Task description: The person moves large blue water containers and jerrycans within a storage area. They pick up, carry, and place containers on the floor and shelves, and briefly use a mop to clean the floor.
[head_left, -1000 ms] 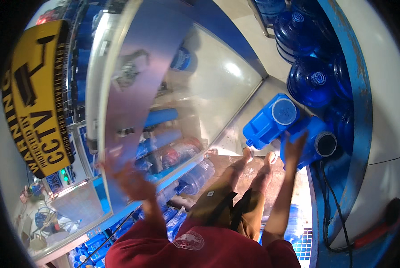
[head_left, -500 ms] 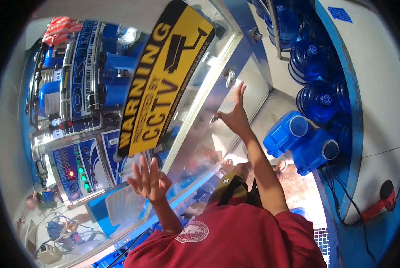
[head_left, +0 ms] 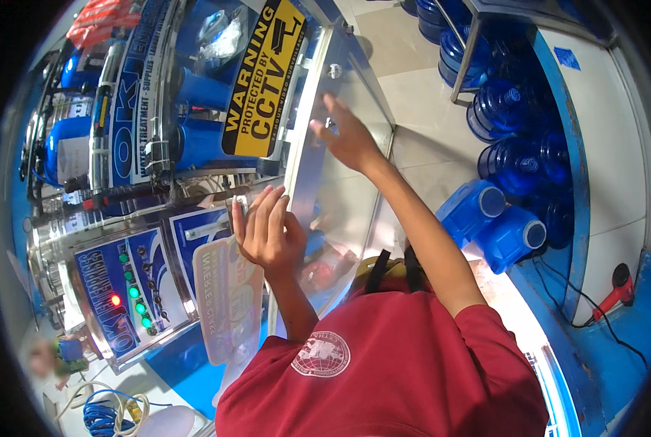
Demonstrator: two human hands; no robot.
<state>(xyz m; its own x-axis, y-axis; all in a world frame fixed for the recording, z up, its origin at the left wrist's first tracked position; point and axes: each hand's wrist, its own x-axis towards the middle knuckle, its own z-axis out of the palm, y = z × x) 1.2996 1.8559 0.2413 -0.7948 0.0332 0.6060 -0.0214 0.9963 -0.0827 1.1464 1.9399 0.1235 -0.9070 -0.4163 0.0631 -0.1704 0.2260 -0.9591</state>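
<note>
My left hand (head_left: 267, 233) is raised with its fingers stretched out and nothing visible in it. It is close to a clear panel and just above a translucent printed plastic sheet (head_left: 231, 298); whether it touches either cannot be told. My right hand (head_left: 347, 138), slightly blurred, reaches forward with thumb and fingers apart, beside the pale frame (head_left: 303, 138) of the panel. A small metal knob (head_left: 335, 71) lies just beyond its fingertips. On the clear panel is a yellow and black camera-warning sticker (head_left: 267, 80).
Behind the panel stand blue filter cylinders (head_left: 201, 142) and a control panel (head_left: 136, 291) with lit green and red lamps. Large blue water jugs (head_left: 511, 164) line the right wall, with blue rectangular containers (head_left: 511, 237) nearer. A red hand tool (head_left: 616, 295) lies at the far right.
Both hands have moved relative to the panel: the right has shifted left and forward, the left slightly right and forward. The sticker looks smaller and farther off, and the whole view has shifted.
</note>
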